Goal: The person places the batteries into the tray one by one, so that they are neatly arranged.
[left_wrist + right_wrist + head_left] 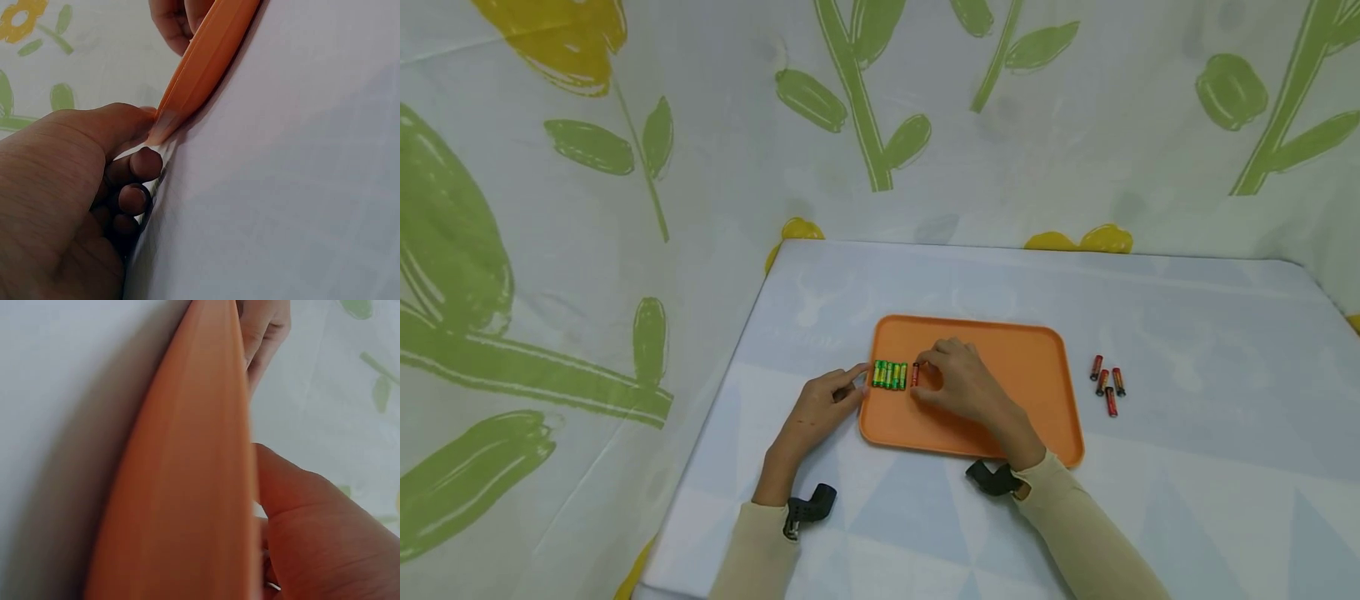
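Observation:
Several green batteries (891, 375) lie side by side in a row at the left end of an orange tray (1022, 400). Just right of that row, my right hand (966, 383) pinches a red battery (915, 374) by its two ends, between thumb and forefinger. My left hand (823, 408) is at the tray's left rim, its forefinger stretched toward the green row and its thumb (128, 122) touching the rim. The other left fingers are loosely bent below. In the right wrist view the tray wall (187, 456) hides the batteries and most of the right fingers.
Several loose red batteries (1107, 387) lie on the table to the right of the tray. The table (1217, 433) has a pale patterned cloth. A hanging cloth with leaf prints (722, 142) stands behind and to the left.

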Tool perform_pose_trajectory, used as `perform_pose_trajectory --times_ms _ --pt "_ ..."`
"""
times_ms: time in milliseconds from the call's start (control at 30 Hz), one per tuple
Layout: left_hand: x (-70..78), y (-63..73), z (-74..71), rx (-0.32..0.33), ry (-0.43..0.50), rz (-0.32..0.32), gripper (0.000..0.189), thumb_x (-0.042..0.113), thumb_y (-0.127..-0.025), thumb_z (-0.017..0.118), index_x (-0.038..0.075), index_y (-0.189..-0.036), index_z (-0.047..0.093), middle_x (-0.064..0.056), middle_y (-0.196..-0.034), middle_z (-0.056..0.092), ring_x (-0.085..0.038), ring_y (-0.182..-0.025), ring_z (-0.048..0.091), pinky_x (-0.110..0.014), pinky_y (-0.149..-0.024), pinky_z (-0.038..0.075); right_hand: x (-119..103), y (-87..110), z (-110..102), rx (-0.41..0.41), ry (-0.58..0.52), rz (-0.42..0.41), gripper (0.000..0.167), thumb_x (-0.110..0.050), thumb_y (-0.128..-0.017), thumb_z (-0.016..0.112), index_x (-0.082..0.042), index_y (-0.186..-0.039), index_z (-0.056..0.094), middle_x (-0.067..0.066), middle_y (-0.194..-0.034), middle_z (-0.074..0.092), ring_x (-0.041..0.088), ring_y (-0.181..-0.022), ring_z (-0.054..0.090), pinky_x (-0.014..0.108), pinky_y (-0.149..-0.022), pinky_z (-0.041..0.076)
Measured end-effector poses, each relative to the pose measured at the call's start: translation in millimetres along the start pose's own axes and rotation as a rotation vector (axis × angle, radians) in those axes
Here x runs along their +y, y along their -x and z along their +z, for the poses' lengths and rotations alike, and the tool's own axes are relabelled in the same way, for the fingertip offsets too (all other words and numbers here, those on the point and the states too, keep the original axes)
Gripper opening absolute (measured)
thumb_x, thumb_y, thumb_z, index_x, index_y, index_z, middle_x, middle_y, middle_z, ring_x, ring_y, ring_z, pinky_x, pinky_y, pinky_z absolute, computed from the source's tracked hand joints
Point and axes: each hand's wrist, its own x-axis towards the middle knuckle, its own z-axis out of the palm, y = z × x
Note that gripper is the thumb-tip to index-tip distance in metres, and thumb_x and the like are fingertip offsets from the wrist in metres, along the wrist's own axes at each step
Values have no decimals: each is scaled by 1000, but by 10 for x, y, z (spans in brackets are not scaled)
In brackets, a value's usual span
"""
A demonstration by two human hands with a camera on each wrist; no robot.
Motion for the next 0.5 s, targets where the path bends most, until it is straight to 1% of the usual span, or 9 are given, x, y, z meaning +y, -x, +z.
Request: perform_pose_trajectory --times_ms 133,367,500 --pt "-5 -4 3 1 -4 -5 42 27 -100 65 25 -141 60 2 -74 46 -13 -69 43 -29 -64 36 13 -12 29 3 3 -5 41 -37 -82 83 -8 -108 72 -1 -95 56 18 -88 48 38 -79 34" --pt "20 -1 -3 3 -10 12 42 25 -99 66 21 -141 61 3 -75 46 -13 -70 43 -30 -64 37 7 -26 39 1 0 -6 41 -36 -82 84 -8 -109 72 0 -94 56 18 -88 48 38 -78 34" --pt "13 -6 -3 3 -28 9 42 26 -100 65 22 -141 60 3 -75 46 -13 -70 43 -30 -64 37 -3 -34 42 -9 -9 0 42 -35 -81 84 -7 -110 72 1 -96 57 19 -90 49 38 -79 34"
